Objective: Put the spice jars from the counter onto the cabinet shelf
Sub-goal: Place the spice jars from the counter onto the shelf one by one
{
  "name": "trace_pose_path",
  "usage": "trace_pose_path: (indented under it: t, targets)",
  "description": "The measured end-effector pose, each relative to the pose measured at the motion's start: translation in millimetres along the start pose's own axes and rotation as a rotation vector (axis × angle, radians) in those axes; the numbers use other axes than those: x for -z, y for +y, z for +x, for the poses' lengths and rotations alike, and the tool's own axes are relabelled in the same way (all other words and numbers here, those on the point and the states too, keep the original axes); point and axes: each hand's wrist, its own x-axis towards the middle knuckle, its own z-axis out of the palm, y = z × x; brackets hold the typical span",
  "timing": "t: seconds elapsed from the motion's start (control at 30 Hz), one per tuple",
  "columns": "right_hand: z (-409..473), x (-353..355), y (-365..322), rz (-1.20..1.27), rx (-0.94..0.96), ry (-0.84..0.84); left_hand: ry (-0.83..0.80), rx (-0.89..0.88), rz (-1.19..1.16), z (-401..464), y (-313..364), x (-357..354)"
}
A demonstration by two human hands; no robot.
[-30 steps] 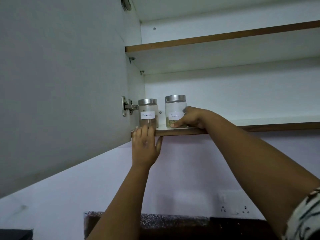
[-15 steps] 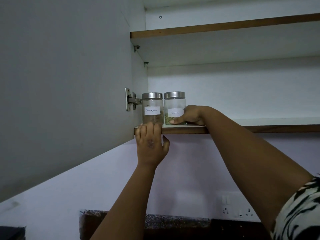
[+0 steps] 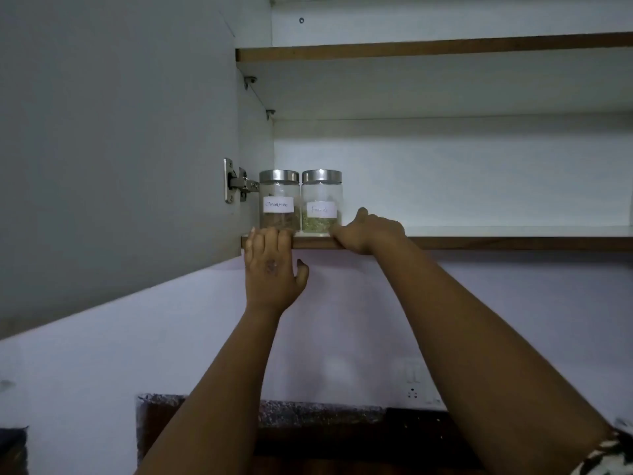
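Note:
Two glass spice jars with steel lids and white labels stand side by side at the left end of the lower cabinet shelf (image 3: 479, 243). The left jar (image 3: 279, 199) holds brown spice and the right jar (image 3: 321, 202) holds green seeds. My left hand (image 3: 272, 270) reaches up below the left jar, its straight fingers resting on the shelf's front edge. My right hand (image 3: 368, 231) lies on the shelf just right of the green-seed jar. Its thumb tip is at the jar's bottom corner, and its fingers are off the glass.
The open cabinet door (image 3: 120, 149) fills the left side, with its hinge (image 3: 239, 183) beside the jars. An upper shelf (image 3: 445, 48) runs above. To the right of the jars the lower shelf is bare. A dark stone counter (image 3: 308, 413) and a wall socket (image 3: 414, 392) lie below.
My right hand pushed the green-seed jar left until it stood against the other jar, then let go and drew back to the right. My left hand stayed on the shelf edge.

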Motion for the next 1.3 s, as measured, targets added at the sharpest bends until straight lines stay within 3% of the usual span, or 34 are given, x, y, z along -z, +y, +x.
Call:
trace_pose_path:
  t: [0.17,0.27,0.33,0.43,0.67,0.83,0.93,1.07,1.3]
  targets:
    - [-48,-19,38,-0.224,0.199,0.294,-0.056,0.211,-0.239,-48,41,15]
    - [-78,-49,73,-0.157,0.304,0.458,-0.239,0.241,-0.329,-122,84,20]
    - [-102,-75,100,-0.068,0.271,0.495,-0.380,0.193,-0.362,-179,110,26]
    - [-142,-117,138,0.070,0.144,0.354,-0.546,0.152,-0.427,-252,137,41]
    - [-233,-225,232,0.142,-0.064,-0.164,-0.798,0.334,-0.504,-377,177,90]
    - [-300,-289,262,0.063,-0.131,-0.441,-1.066,0.681,-0.511,-445,196,119]
    - [-327,-316,261,0.010,-0.048,-0.526,-1.235,0.829,-0.505,-478,197,131]
    - [-345,-338,246,-0.104,0.093,-0.576,-1.324,0.969,-0.432,-482,195,143]
    - [-321,-352,237,-0.057,0.147,-0.618,-1.281,1.127,-0.463,-477,192,155]
